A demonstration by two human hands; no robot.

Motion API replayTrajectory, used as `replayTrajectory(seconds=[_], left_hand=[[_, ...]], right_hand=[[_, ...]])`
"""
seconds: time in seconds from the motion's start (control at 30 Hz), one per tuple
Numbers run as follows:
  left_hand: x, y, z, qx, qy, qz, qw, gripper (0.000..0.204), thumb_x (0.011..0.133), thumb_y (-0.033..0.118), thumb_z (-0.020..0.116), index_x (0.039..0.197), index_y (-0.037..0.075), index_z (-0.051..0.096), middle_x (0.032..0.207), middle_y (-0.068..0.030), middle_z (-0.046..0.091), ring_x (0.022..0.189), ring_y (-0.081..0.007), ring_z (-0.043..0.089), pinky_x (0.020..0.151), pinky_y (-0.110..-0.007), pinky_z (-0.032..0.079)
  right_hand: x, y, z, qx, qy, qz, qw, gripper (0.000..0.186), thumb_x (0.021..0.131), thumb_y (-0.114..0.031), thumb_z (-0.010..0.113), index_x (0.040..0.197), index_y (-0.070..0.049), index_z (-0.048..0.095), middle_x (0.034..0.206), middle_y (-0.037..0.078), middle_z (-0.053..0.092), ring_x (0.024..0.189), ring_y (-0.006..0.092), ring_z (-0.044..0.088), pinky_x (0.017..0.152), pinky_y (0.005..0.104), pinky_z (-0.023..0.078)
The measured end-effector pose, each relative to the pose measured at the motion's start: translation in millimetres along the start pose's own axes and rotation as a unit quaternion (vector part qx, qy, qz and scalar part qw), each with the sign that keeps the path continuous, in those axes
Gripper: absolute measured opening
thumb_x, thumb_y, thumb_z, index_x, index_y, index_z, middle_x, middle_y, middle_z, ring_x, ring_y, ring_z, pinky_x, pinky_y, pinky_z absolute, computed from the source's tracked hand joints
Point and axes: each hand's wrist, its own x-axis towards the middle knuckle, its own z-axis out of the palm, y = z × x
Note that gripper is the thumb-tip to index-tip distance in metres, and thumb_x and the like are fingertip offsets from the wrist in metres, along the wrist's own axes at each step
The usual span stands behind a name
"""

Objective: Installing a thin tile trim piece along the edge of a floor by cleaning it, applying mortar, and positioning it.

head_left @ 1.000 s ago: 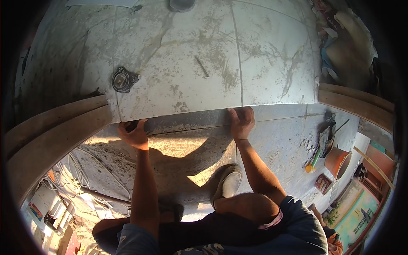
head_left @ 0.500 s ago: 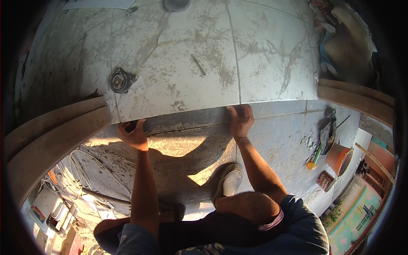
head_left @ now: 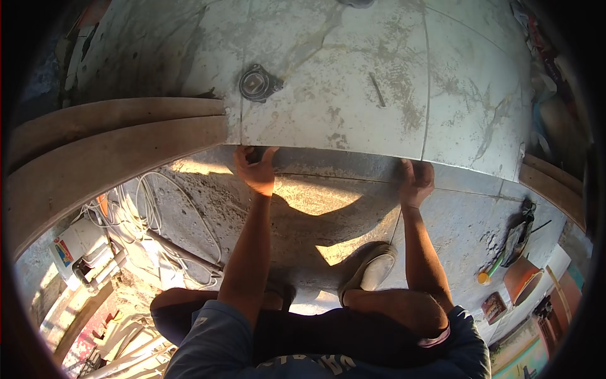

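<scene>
My left hand (head_left: 255, 170) reaches the front edge of a pale, dirt-smeared tiled step (head_left: 297, 129), its thumb and fingers bent in a C against it. Farther right along this edge is my right hand (head_left: 416, 183), with its thumb up and its other fingers curled. Both hands' fingertips are partly hidden at the edge. A dark grey band (head_left: 341, 163) runs between the hands just below the pale tiles; whether it is a separate tile strip is unclear. On the step, a round dark tape measure-like object (head_left: 257, 83) and a thin stick (head_left: 377, 90) lie beyond my hands.
Brown wooden frame pieces (head_left: 120, 142) flank the step, with another at the right (head_left: 555, 189). Loose pale cables (head_left: 148, 215) lie at left. An orange bucket (head_left: 522, 281), a green-handled tool (head_left: 495, 265) and a small dark red container (head_left: 494, 307) are at right. My shoe (head_left: 372, 271) rests on the lower floor.
The view has shifted, so the step and both hands appear farther right. Both hands stay at the same places along the step's edge.
</scene>
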Motion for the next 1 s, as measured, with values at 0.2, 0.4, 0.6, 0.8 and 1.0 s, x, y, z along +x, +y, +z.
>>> replayTrajectory(seconds=[0.2, 0.4, 0.6, 0.8, 1.0], left_hand=[[3.4, 7.4, -1.2, -0.001, -0.006, -0.030, 1.000, 0.054, 0.052, 0.010, 0.087, 0.090, 0.006, 0.049, 0.083, -0.0024, 0.049, 0.072, -0.0155, 0.047, 0.064, -0.030, 0.041], [9.4, 12.5, -2.8, 0.010, 0.008, -0.119, 0.993, 0.053, 0.049, 0.017, 0.088, 0.086, 0.003, 0.053, 0.082, -0.0064, 0.055, 0.075, -0.0189, 0.053, 0.067, -0.032, 0.045], [14.5, 16.5, -10.5, 0.005, -0.010, -0.145, 0.989, 0.053, 0.046, 0.021, 0.089, 0.081, 0.000, 0.056, 0.081, -0.0092, 0.058, 0.072, -0.0208, 0.055, 0.065, -0.033, 0.046], [17.2, 13.6, -18.5, 0.015, -0.042, -0.072, 0.996, 0.052, 0.049, 0.025, 0.090, 0.081, -0.001, 0.058, 0.079, -0.0100, 0.060, 0.070, -0.0197, 0.056, 0.063, -0.032, 0.047], [6.8, 0.0, -37.4, -0.098, -0.155, -0.113, 0.977, 0.040, 0.059, 0.023, 0.086, 0.076, -0.001, 0.058, 0.062, -0.0048, 0.059, 0.056, -0.0100, 0.052, 0.052, -0.028, 0.044]], right_hand=[[-2.1, 11.0, 4.9, 0.061, 0.001, 0.016, 0.998, 0.022, 0.073, -0.008, 0.076, 0.086, -0.002, 0.059, 0.076, 0.001, 0.058, 0.070, 0.0087, 0.051, 0.066, 0.0230, 0.043], [-1.9, 21.6, 5.0, -0.024, 0.021, -0.055, 0.998, 0.023, 0.074, -0.015, 0.077, 0.080, -0.002, 0.059, 0.077, 0.003, 0.061, 0.071, 0.0125, 0.056, 0.065, 0.0264, 0.045], [0.0, 24.7, 0.7, -0.033, -0.025, -0.045, 0.998, 0.026, 0.076, -0.026, 0.074, 0.082, -0.002, 0.066, 0.080, 0.007, 0.065, 0.074, 0.0197, 0.059, 0.070, 0.0318, 0.045], [0.5, 15.8, -6.2, -0.035, -0.050, -0.032, 0.998, 0.026, 0.077, -0.027, 0.073, 0.086, -0.003, 0.067, 0.083, 0.009, 0.065, 0.075, 0.0202, 0.059, 0.072, 0.0327, 0.045], [-8.4, 28.2, -29.0, 0.084, -0.088, -0.023, 0.992, 0.024, 0.080, -0.019, 0.072, 0.092, -0.001, 0.064, 0.082, 0.005, 0.064, 0.075, 0.0141, 0.058, 0.069, 0.0277, 0.045]])
